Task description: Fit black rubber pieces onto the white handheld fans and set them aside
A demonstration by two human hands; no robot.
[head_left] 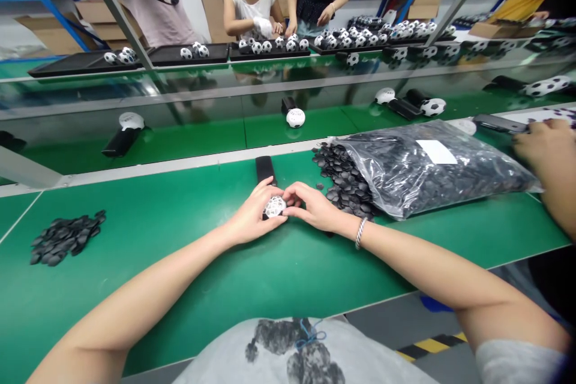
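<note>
Between my two hands sits a round white piece (274,207) with a pattern of openings, and a black strap-like part (264,169) extends behind it on the green table (189,288). My left hand (255,213) curls around the left side of the round piece, its thumb along the near edge. My right hand (310,207) touches the right side with thumb and fingers nearly pinched; anything small between those fingertips is too small to make out. Just beyond my right hand, black flat pieces (344,177) spill from a clear plastic bag (432,174).
Another pile of black pieces (67,237) lies at the left. Behind a metal rail (202,161), a green conveyor (216,123) carries ball-shaped items with black parts. Another person's hand (551,150) is at the right. People stand behind trays of black-and-white balls.
</note>
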